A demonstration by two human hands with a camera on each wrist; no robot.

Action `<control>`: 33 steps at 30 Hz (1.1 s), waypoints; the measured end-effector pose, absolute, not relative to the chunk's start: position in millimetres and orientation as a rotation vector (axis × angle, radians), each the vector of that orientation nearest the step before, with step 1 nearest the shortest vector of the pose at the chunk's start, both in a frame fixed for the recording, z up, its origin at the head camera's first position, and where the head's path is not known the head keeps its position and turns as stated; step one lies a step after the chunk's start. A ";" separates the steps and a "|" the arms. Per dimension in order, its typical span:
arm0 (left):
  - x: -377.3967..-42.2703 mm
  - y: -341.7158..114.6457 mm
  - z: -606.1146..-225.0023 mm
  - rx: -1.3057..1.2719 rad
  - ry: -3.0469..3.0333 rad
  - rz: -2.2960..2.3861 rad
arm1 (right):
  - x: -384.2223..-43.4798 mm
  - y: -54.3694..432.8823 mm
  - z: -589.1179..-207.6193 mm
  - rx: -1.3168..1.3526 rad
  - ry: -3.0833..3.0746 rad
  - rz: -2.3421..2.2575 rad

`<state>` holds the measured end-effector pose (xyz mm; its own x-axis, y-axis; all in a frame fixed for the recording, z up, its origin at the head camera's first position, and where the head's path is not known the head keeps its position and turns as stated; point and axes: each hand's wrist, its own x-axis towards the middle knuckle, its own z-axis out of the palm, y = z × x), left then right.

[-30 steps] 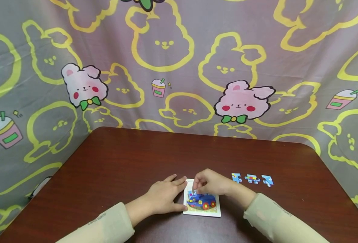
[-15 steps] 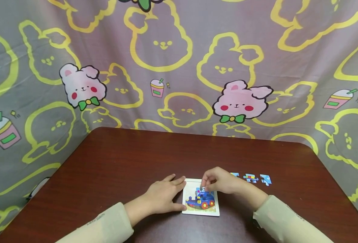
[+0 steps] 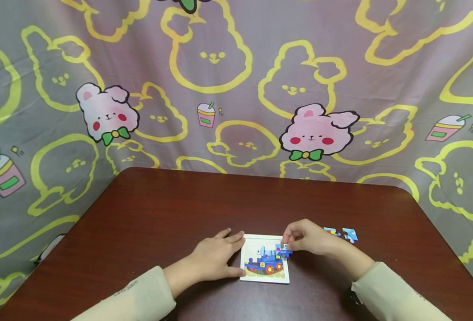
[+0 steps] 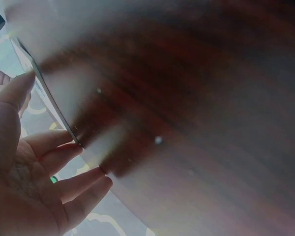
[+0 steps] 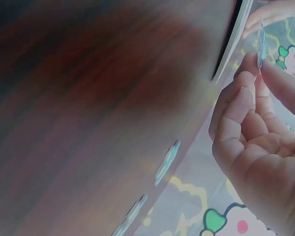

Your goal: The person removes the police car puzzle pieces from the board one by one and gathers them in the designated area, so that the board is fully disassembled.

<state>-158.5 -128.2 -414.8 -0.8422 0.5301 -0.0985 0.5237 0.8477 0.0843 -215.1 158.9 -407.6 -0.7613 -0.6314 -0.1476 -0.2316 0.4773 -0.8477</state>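
A white-framed jigsaw puzzle tray (image 3: 260, 280) lies on the table, showing a blue vehicle with red and yellow wheels. My left hand (image 3: 214, 257) rests along its left side, fingers spread and fairly straight, with fingertips and thumb at the rim. In the left wrist view these fingers (image 4: 59, 147) meet the tray's thin edge. My right hand (image 3: 308, 236) pinches a blue jigsaw piece (image 3: 284, 252) between thumb and fingertips, raised over the tray's right edge. The right wrist view shows this piece (image 5: 261, 46) edge-on, upright. The tray's upper picture area is pale, without pieces.
Loose jigsaw pieces (image 3: 350, 234) lie on the dark wooden table (image 3: 180, 205) behind my right wrist, which partly hides them. Two pieces (image 5: 167, 163) appear edge-on in the right wrist view. A curtain (image 3: 228, 93) with cartoon bunnies encloses the table's back and sides.
My right hand has moved right with the pinched piece, from over the puzzle's middle to the tray's right edge, uncovering more of the picture. The left hand has stayed at the rim.
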 end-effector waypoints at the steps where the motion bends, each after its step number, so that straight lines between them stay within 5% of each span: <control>1: -158.8 -128.3 -414.6 0.836 2.906 0.080 | -215.0 161.7 -407.7 -0.709 2.283 -1.219; 33: -158.7 -129.5 -413.9 0.839 2.914 0.087 | -214.6 228.8 -408.0 -0.648 2.347 -1.263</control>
